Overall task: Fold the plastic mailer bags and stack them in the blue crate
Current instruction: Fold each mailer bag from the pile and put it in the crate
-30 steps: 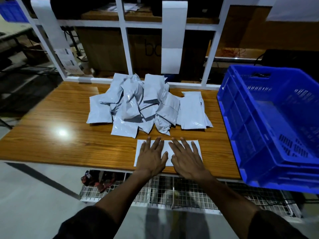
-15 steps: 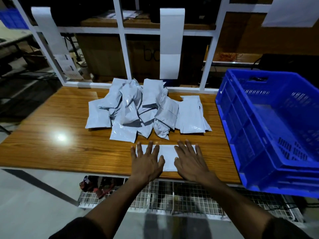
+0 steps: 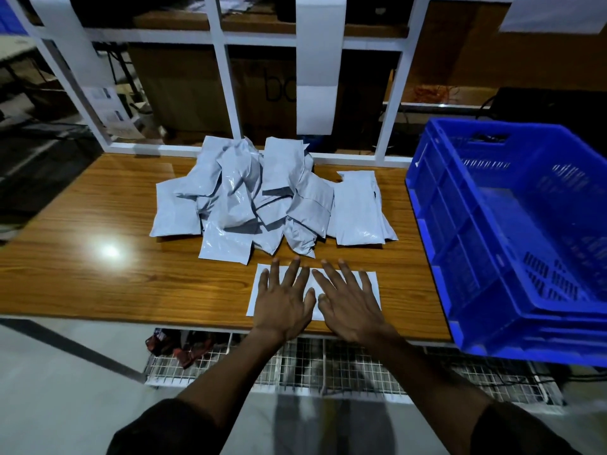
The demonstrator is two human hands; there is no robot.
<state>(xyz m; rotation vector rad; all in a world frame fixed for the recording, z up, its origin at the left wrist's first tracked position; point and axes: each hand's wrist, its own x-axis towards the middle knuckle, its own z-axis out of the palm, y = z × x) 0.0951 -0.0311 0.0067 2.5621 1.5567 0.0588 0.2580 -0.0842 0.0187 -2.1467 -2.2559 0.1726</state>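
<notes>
A flat white mailer bag (image 3: 369, 284) lies at the near edge of the wooden table (image 3: 98, 274); the left hand (image 3: 284, 298) and right hand (image 3: 349, 303) press on it side by side, fingers spread flat; behind the bag sits a heap of mailer bags (image 3: 262, 198); right of it stands the blue crate (image 3: 512, 238).

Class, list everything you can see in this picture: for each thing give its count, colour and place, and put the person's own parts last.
flat mailer bag: one, white, near table edge, under both hands
pile of mailer bags: many, pale grey, table middle
stack of mailer bags: several, pale grey, right of the pile
crate: one, blue, right end of table
table: one, brown wood
frame: one, white, behind table
wire shelf: one, white, below table
left hand: flat on the bag
right hand: flat on the bag
</notes>
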